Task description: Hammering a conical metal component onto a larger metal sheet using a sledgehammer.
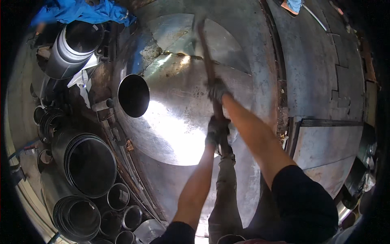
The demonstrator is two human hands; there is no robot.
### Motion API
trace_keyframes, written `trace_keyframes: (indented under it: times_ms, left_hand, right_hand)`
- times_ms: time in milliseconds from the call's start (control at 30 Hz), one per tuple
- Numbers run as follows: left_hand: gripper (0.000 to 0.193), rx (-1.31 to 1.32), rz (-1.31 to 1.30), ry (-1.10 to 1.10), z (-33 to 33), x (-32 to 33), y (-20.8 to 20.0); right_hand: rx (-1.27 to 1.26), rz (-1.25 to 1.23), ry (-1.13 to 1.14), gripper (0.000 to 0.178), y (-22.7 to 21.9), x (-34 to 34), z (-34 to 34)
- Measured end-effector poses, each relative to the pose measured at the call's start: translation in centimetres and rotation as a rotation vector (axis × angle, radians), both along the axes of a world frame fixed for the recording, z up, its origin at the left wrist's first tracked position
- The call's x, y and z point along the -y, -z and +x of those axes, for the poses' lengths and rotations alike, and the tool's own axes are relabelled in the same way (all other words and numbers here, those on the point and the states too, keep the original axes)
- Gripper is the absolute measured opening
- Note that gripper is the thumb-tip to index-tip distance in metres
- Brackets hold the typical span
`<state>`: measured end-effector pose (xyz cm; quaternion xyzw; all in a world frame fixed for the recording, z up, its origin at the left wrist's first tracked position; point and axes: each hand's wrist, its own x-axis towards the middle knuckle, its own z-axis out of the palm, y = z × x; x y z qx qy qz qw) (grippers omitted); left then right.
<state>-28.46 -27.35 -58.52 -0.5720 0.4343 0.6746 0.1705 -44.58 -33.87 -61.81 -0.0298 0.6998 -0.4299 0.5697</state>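
Both my hands wear dark gloves and grip a long brown wooden-looking handle (208,61). My right hand (218,90) is closed around it farther out. Nearer my body, my left hand (218,129) is wrapped around its thicker-looking near part. The handle points away from me, and its far end is blurred, so I cannot tell what head it carries. Beneath it lies a large shiny rounded metal sheet (183,93). A dark oval opening (134,95) shows at the sheet's left side. Rounded sheet pieces (225,38) lie beyond a dark, ragged seam.
Rolled metal cylinders (91,166) and smaller rings (118,197) crowd the left. A blue tarp (81,11) covers things at the far left. On the right, a dark rail (280,81) runs beside floor plates, and flat sheets (325,142) are stacked. A person's foot (291,7) shows at the top.
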Motion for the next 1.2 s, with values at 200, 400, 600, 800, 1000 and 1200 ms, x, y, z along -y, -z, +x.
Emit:
trace_keyframes:
  times_ms: [200,400,600,800,1000,1200]
  left_hand:
    - [0.04,0.107,-0.372,0.555,9.3,-11.1,-8.4]
    - [0.068,0.167,-0.054,0.617,12.8,-24.8,-28.3]
    - [0.069,0.007,0.255,0.964,13.6,-27.3,-32.4]
    - [0.037,-0.328,0.353,1.041,5.1,-23.9,-20.6]
    - [0.054,-0.572,-0.429,1.24,-16.6,-20.0,-15.9]
    - [0.057,-0.801,-0.814,0.787,-23.1,-10.4,-18.4]
  right_hand:
    - [0.51,-0.325,0.377,0.033,-7.0,-12.6,0.5]
    - [0.668,0.0,0.737,0.025,-10.8,-30.2,-5.1]
    - [0.655,0.024,1.095,0.034,-11.7,-54.8,2.8]
    - [0.348,-0.462,1.202,0.031,-17.0,-63.8,-5.4]
    - [-0.313,-0.604,1.037,0.03,-31.5,-54.7,-22.8]
    - [-0.573,-0.683,0.756,0.036,-28.5,-34.2,-28.6]
